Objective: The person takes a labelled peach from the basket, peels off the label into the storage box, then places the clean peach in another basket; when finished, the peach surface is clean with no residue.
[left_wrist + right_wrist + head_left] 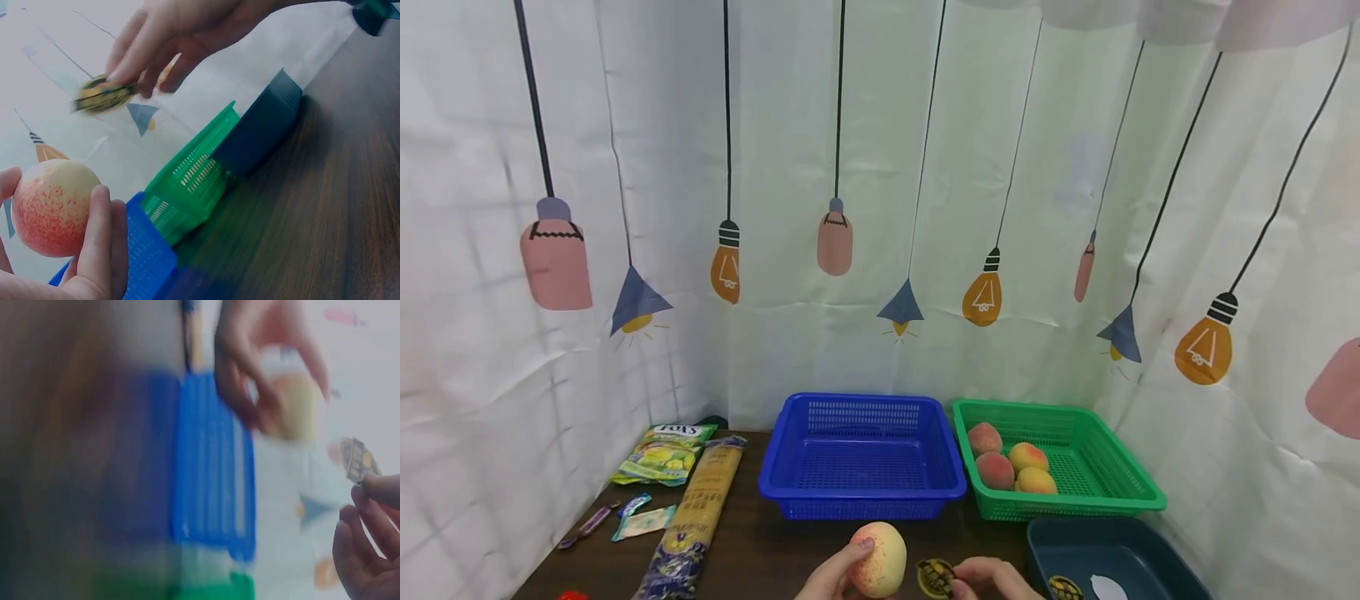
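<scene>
In my left hand (837, 575) I hold a pale yellow peach (880, 560) speckled with red. The left wrist view shows my fingers round the peach (57, 209). My right hand (996, 577) pinches a small round thing (936, 577) by its edge, with a yellow-and-dark pattern like a turtle's shell. It is held up to the right of the peach, apart from it. In the right wrist view the patterned piece (359, 461) sits between thumb and fingertips.
Behind my hands stand a blue basket (862, 503) and a green basket (1112, 505) with several peaches (997, 471). A dark blue tray (1105, 533) at right holds a similar patterned piece (1065, 587) and a white piece (1107, 588). Left lie a long packet (700, 508), a snack bag (666, 454) and wrapped sweets (645, 522).
</scene>
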`<state>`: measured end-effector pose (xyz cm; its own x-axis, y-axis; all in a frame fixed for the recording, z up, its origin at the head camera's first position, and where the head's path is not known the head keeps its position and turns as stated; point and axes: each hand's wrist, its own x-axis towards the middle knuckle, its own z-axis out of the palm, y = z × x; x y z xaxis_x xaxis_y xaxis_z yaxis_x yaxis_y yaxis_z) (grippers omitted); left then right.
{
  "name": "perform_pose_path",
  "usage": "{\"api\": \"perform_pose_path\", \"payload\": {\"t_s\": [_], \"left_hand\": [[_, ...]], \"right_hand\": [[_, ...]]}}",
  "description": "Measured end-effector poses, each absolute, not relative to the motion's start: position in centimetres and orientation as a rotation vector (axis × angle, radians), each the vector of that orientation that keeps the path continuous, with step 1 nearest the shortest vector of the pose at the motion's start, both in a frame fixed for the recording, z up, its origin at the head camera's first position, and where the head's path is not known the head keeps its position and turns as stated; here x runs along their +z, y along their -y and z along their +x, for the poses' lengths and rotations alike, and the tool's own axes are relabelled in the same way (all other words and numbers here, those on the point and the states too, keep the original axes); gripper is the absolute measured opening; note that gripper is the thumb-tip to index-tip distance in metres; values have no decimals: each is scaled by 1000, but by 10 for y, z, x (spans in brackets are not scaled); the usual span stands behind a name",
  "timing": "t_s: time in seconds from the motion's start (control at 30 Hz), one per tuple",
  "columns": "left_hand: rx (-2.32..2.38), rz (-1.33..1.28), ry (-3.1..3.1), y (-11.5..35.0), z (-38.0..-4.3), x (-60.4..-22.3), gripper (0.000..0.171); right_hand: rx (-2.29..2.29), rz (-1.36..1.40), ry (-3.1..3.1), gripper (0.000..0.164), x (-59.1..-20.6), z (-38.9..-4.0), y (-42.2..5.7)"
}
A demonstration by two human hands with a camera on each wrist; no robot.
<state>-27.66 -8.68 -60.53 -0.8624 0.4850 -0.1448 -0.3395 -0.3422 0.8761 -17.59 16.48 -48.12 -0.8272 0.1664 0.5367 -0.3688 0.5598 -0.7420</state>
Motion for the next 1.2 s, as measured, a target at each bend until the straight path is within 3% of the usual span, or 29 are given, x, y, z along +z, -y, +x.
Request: {"api": "perform_pose_path", "payload": {"t_s": [0.13, 0.27, 0.4, 0.73, 1.0, 1.2], "left_hand": [[2247, 148, -1346, 85, -286, -621, 71], [2227, 204, -1384, 85, -284, -617, 68], [2180, 295, -1494, 86, -270, -589, 72], [2127, 328, -1580, 81, -232, -525, 55], [2131, 405, -1562, 80, -238, -534, 51], [2080, 477, -1567, 82, -243, -536, 41]], "right_hand": [[1274, -181, 2337, 10, -458, -191, -225], [1210, -366, 2540, 17, -447, -218, -293], [1105, -332, 2750, 24, -453, -243, -333], [1033, -333, 2935, 22, -482, -263, -355], [1443, -391, 2663, 47, -473, -259, -350], [1863, -522, 2249, 68, -455, -270, -376]]}}
